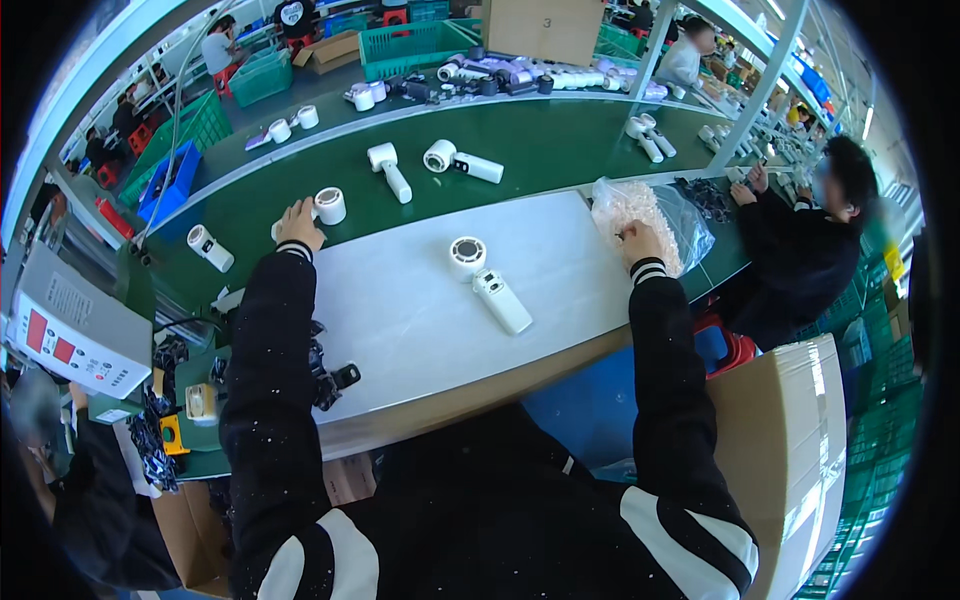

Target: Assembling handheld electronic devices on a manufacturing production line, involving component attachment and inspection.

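My left hand [300, 224] is closed over the handle of a white handheld fan [330, 206] lying on the green belt, its round head showing to the right of my fingers. My right hand [640, 243] reaches into a clear plastic bag [694, 232] of small pale pink pieces [632, 208]. Its fingertips are bunched together among them, and what they pinch is too small to make out. Between my arms, another white handheld fan [502, 302] lies on the white work board [400, 290], its round head away from me.
More white fans [390, 174] lie along the green belt [540, 150]. Dark small parts [330, 375] sit by my left forearm, beside a white box-shaped device with red displays [75, 325]. A co-worker [815, 225] sits at right. A cardboard box [770, 440] stands by my right elbow.
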Tool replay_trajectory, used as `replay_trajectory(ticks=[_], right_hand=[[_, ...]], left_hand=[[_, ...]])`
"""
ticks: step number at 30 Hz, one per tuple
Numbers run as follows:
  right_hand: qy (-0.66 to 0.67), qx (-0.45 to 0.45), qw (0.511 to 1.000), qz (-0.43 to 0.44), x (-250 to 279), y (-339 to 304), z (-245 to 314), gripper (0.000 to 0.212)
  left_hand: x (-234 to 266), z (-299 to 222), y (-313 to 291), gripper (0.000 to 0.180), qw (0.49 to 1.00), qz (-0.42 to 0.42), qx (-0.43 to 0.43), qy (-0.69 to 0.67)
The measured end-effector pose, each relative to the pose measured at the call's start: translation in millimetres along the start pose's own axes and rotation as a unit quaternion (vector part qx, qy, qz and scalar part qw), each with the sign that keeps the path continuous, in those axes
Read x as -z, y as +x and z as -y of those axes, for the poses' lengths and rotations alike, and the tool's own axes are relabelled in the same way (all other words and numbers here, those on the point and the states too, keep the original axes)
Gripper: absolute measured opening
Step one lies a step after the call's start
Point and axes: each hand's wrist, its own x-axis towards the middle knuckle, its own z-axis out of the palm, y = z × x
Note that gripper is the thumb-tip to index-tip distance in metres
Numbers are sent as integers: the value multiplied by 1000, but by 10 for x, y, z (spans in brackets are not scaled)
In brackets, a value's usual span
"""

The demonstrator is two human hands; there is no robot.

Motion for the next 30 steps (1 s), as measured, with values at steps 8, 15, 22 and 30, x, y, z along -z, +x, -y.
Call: replay_trajectory(ticks=[8,15,22,30], right_hand=[[-123,101,986,-59,-117,-217,118,27],[-268,64,959,-71,-187,-141,-25,32],[-207,14,975,86,87,-124,327,31],[14,5,997,-80,54,-60,77,28]], left_hand=[[578,-333,-143,47,991,34,-50,119],[1463,-952,-678,55,984,127,-103,-73],[949,-1240,-1523,73,899,184,42,-396],[1365,-1265,-1963,64,961,179,-3,-211]])
